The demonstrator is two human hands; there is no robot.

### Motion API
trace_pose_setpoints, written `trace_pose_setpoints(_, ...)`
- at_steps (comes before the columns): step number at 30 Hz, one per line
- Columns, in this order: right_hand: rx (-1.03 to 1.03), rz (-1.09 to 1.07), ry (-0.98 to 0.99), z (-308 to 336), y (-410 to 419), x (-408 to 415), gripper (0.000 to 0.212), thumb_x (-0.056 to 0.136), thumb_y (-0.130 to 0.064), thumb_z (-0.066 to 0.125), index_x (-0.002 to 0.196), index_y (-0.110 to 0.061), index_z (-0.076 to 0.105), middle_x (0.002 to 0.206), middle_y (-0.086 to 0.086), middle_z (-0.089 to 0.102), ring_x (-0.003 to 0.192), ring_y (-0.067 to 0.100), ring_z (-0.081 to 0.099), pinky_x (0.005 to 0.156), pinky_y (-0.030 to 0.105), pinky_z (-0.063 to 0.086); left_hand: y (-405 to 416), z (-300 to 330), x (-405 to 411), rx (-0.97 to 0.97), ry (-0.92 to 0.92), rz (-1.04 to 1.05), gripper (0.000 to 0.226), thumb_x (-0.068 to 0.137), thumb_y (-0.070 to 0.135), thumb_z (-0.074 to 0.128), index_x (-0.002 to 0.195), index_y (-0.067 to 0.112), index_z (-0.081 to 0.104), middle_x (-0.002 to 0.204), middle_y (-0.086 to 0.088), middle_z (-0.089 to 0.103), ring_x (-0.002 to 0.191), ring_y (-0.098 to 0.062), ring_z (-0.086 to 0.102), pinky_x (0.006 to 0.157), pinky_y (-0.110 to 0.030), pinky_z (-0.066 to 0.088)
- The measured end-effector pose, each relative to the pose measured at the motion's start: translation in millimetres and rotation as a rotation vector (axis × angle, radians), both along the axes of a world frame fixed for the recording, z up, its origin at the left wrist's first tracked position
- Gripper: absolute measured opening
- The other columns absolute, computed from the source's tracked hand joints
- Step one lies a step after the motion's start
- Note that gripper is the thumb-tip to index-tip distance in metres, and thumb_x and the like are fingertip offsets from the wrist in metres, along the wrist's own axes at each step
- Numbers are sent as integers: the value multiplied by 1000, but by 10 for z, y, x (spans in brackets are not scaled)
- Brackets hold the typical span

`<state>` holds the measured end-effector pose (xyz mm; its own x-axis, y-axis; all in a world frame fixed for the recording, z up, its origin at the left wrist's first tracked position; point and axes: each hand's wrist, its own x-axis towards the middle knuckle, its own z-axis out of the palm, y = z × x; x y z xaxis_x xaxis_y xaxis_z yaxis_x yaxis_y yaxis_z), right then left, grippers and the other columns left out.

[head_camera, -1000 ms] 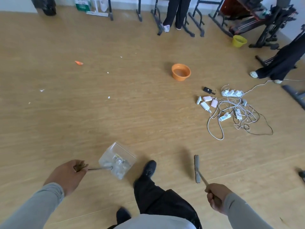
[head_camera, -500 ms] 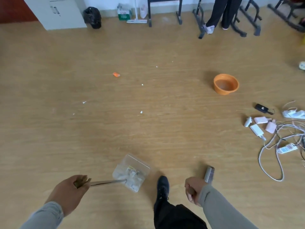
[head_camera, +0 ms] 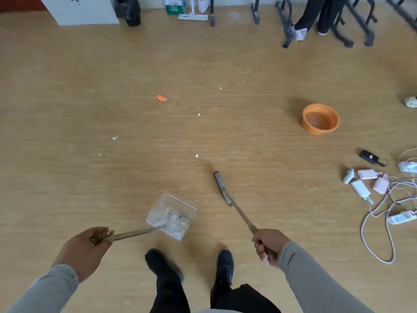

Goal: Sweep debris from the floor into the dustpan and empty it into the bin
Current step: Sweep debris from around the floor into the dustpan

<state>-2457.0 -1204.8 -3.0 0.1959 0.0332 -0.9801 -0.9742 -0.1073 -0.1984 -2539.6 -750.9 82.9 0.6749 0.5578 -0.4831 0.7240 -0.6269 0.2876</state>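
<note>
Directly in front of the person's two dark shoes (head_camera: 223, 265), a clear dustpan (head_camera: 172, 214) is carried on a long metal handle. The handle's end is gripped by the left hand (head_camera: 86, 249), whose fingers (head_camera: 101, 232) are curled closed around it. White and pale scraps are seen lying inside the dustpan, gathered toward its rear wall; what they are cannot be told. Whether the dustpan touches the wooden floor (head_camera: 67, 86) or hangs just above it cannot be told.

Just to the right of the dustpan, a broom (head_camera: 223, 188) is held by the right hand (head_camera: 268, 247). The fingers of that hand are wrapped closed around the upper part of the stick, and the narrow dark head is pointed forward, away from the person, at or near the floor.

Beyond the dustpan, small white debris (head_camera: 196, 155) is scattered over the floor, with one fleck lying near the broom head. An orange scrap (head_camera: 161, 98) is located farther beyond the dustpan, among further white flecks.

Far beyond the dustpan and to its left, a bin lined with a black bag (head_camera: 127, 10) is placed against the wall beside a white cabinet (head_camera: 85, 10).

To the right of the dustpan, well apart from it, an orange basin (head_camera: 320, 118) is set on the floor; nothing solid is seen in it. A cluster of chargers and tangled cables (head_camera: 383, 199) is found farther right.
</note>
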Motion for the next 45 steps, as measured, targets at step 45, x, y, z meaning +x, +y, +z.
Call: trace_pose_setpoints(45, -356, 993, -94, -555, 2456, 2876, 68, 88, -1, 35, 149, -31, 32, 78, 4, 51, 56, 21, 36, 50, 29, 29, 1578, -1377, 2836, -76, 228, -190, 24, 91, 42, 53, 114, 36, 60, 89, 12, 67, 77, -14, 64, 76, -32, 56)
